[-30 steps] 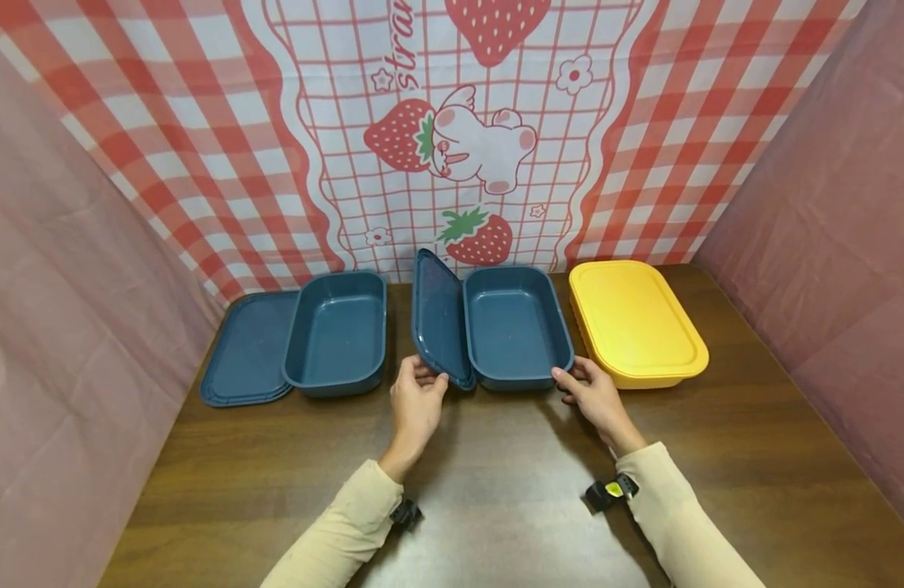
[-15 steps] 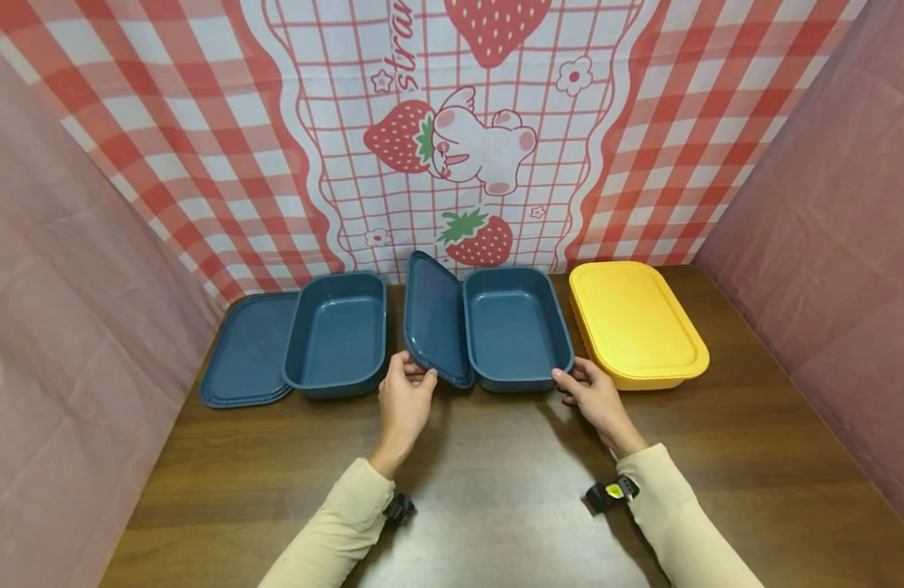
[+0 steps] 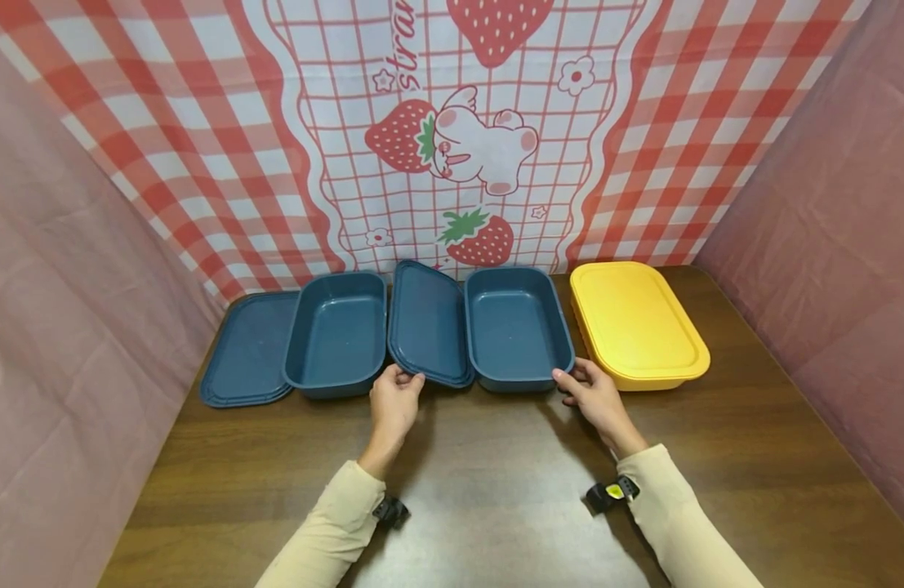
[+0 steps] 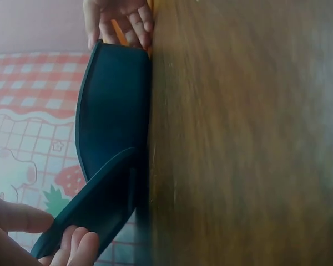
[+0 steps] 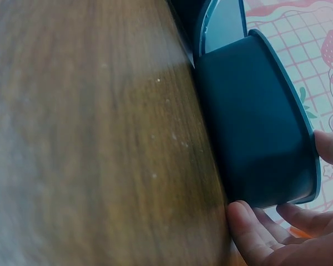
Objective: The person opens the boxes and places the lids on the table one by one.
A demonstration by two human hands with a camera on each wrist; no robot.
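My left hand (image 3: 394, 400) pinches the near left corner of a dark blue lid (image 3: 428, 322), thumb on top and fingers beneath. The lid slants, its right edge low beside an uncovered blue food container (image 3: 518, 331) and its left edge raised. In the left wrist view the tilted lid (image 4: 94, 202) stands off the table between thumb and fingertips. My right hand (image 3: 593, 398) holds the near right corner of that container, thumb at the rim. In the right wrist view the fingers (image 5: 241, 219) lie against the end wall of the container (image 5: 261, 122).
A second uncovered blue container (image 3: 337, 331) stands to the left, with another blue lid (image 3: 249, 351) flat beside it. A yellow container with its lid on (image 3: 639, 318) stands at the right. Behind the row hangs a strawberry-print cloth (image 3: 488, 147); the wooden table (image 3: 488, 482) stretches in front.
My left hand has moved left and tipped the lid from nearly upright to a shallower slant, its raised edge now close to the left container. The right hand has stayed at its corner.
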